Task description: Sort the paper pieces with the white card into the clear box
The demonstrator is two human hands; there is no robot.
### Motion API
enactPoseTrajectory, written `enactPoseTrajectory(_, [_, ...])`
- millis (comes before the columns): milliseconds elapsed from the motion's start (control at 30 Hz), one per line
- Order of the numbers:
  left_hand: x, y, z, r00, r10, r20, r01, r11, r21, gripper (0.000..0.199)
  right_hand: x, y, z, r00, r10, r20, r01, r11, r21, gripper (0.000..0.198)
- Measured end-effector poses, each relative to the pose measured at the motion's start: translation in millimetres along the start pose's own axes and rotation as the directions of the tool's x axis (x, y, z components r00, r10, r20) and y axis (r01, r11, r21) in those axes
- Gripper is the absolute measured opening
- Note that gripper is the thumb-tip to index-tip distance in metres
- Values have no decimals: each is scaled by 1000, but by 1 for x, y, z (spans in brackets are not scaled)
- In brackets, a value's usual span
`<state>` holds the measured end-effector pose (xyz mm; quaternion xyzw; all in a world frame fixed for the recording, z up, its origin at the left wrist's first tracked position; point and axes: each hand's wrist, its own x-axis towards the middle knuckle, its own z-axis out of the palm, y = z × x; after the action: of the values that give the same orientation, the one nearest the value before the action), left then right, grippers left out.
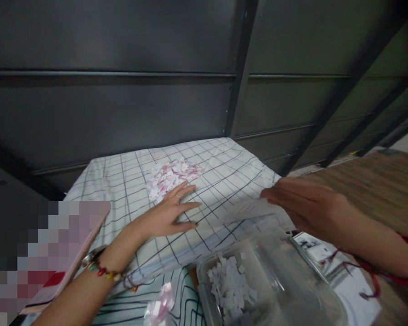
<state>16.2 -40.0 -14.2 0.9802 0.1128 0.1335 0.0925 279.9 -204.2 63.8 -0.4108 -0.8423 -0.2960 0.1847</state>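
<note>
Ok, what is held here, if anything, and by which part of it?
The right hand appears to hold the translucent plastic film by its upper edge, though blur hides the exact grip. The left hand, fingers spread, holds nothing.

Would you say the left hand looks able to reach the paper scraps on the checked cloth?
Probably yes: the left hand is beside the paper scraps, with nothing visible between them.

The bare right hand (pixel 302 203) is blurred and its fingertips are partly hidden, so its grip on the smeared, translucent pale film (pixel 255 212) cannot be told. The bottom edge cuts off the clear rectangular plastic box (pixel 299 280) and the crumpled, shiny pink plastic wrap (pixel 161 303). Any markings on the heaped pink-and-white paper scraps (pixel 173 176) are too small to read.
</note>
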Motion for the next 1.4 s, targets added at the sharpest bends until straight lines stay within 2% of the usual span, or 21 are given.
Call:
enactPoseTrajectory(100, [-1,-9,-3,983,-115,-145,132,985,115,35,13,23,20,998,33,56,-34,999,30,27])
enactPoseTrajectory(267, [-5,-26,-4,903,-291,-316,368,903,220,29,51,55,66,998,61,-27,-59,996,63,30])
enactPoseTrajectory(400, [-8,-33,-2,857,-362,-365,455,865,212,28,85,67,101,997,73,-26,-71,993,97,38])
enactPoseTrajectory(533, [-10,-34,-3,832,-409,-375,504,840,201,28,109,72,124,998,-12,-64,19,994,104,41])
enactPoseTrajectory(633, [-12,-36,-3,816,-444,-370,532,827,181,28,116,76,135,986,-63,-152,78,992,98,36])
enactPoseTrajectory(733, [-14,-40,-2,797,-469,-381,558,813,167,27,115,76,146,947,-56,-316,84,994,75,34])
enactPoseTrajectory(833, [-15,-42,-1,779,-493,-388,588,789,177,27,109,73,155,885,-41,-464,72,996,49,32])
enactPoseTrajectory(967, [-16,-43,-1,761,-523,-383,623,754,209,31,99,64,159,856,-33,-516,70,996,53,32])
enactPoseTrajectory(1100, [-18,-44,-4,749,-539,-385,642,735,220,33,97,58,154,861,-33,-507,72,996,56,35])
enactPoseTrajectory(1233, [-18,-43,-6,739,-563,-370,655,728,201,33,96,57,148,889,-108,-445,157,985,76,32])
enactPoseTrajectory(1400, [-17,-42,-6,754,-562,-340,640,744,190,34,97,52,146,876,-86,-474,150,984,98,38])
